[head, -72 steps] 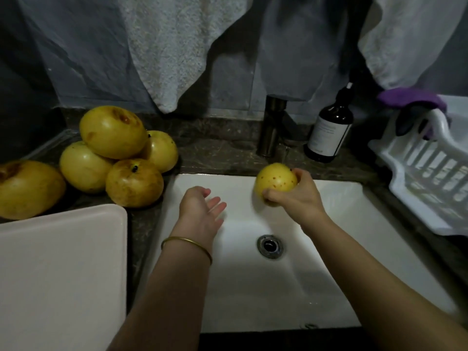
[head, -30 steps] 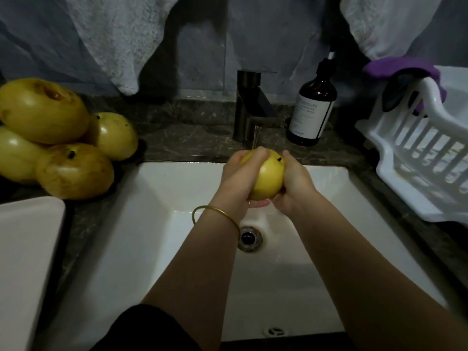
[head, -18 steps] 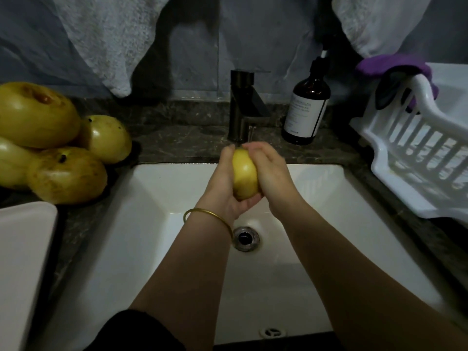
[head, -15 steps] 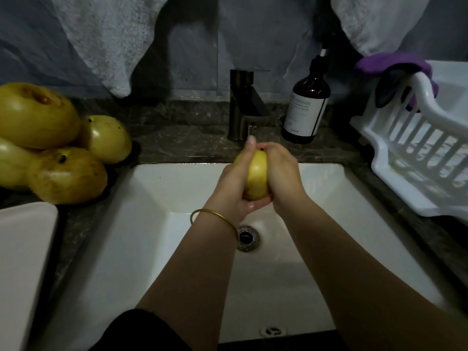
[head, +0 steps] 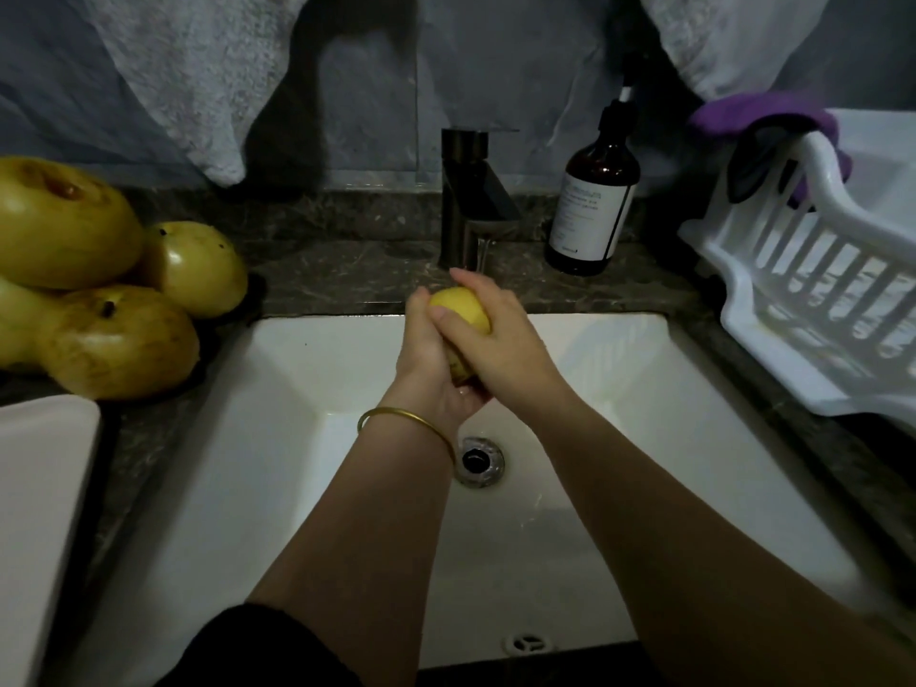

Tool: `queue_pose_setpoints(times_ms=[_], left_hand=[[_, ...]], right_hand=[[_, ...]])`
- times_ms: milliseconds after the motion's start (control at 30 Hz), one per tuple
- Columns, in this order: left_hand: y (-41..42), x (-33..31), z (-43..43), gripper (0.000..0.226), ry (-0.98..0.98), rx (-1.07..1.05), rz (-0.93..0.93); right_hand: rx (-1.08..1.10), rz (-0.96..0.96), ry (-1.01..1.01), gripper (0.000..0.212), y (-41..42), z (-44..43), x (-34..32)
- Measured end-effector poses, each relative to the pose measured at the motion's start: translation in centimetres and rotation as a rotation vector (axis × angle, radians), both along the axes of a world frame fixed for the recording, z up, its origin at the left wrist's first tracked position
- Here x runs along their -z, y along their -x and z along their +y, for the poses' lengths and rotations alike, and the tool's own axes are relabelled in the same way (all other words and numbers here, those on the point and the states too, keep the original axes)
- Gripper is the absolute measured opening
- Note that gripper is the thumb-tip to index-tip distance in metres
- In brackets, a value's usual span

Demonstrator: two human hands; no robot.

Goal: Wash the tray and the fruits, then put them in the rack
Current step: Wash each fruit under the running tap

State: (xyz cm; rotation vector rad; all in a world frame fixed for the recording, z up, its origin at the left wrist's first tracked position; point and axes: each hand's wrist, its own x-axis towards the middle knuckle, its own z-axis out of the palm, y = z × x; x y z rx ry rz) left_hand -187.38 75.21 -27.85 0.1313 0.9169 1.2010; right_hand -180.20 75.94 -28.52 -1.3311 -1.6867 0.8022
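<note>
your left hand and right hand wrap the fruit, fingers curled round it. wet, it's likely firm but slippery; cup its widest part, don't pinch.

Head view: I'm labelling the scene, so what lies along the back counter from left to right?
Pile of yellow fruits, dark metal faucet, brown glass pump bottle, white slatted plastic rack.

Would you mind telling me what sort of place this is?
Probably a home sink counter: a white sink under a dark faucet, a pump bottle and a white drying rack beside it.
</note>
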Motion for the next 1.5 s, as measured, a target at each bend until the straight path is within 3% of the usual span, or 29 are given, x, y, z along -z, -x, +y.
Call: queue_pose_setpoints(times_ms=[167,367,467,533,667,767,933,1067,1333,1500], left_hand=[[-0.2,0.0,0.2,0.055,-0.016,0.020,0.126],[-0.5,-0.1,0.3,0.053,-0.116,0.007,0.369],[-0.6,-0.2,0.2,0.029,-0.221,-0.004,0.519],[-0.7,-0.3,0.1,0.027,-0.278,-0.002,0.536],[-0.7,-0.6,0.2,0.040,-0.229,0.018,0.445],[-0.6,-0.4,0.6,0.045,-0.176,0.021,0.518],[-0.8,-0.4,0.6,0.024,-0.172,-0.025,0.500],[-0.5,-0.4,0.8,0.034,-0.127,-0.066,0.493],[-0.2,-0.1,1.5,0.063,-0.099,-0.120,0.486],[0.0,-0.1,1.4,0.061,-0.177,-0.148,0.424]], right_hand=[[0.144,-0.079,-0.068,0.036,-0.3,-0.2,-0.2],[0.169,0.395,0.227,0.033,-0.1,0.8,-0.5],[0.191,0.664,0.571,0.053,-0.8,1.3,-0.7],[0.228,0.735,0.695,0.061,-1.2,1.3,-0.8],[0.230,0.585,0.559,0.059,-1.4,1.5,-0.5],[0.221,0.459,0.393,0.053,-0.8,1.3,-0.6],[0.197,0.370,0.277,0.046,-0.7,1.1,-0.4],[0.115,0.226,0.163,0.042,-0.4,1.1,-0.2],[0.070,0.392,0.268,0.040,-0.4,0.6,-0.8],[0.007,0.431,0.310,0.041,-0.6,0.5,-0.9]])
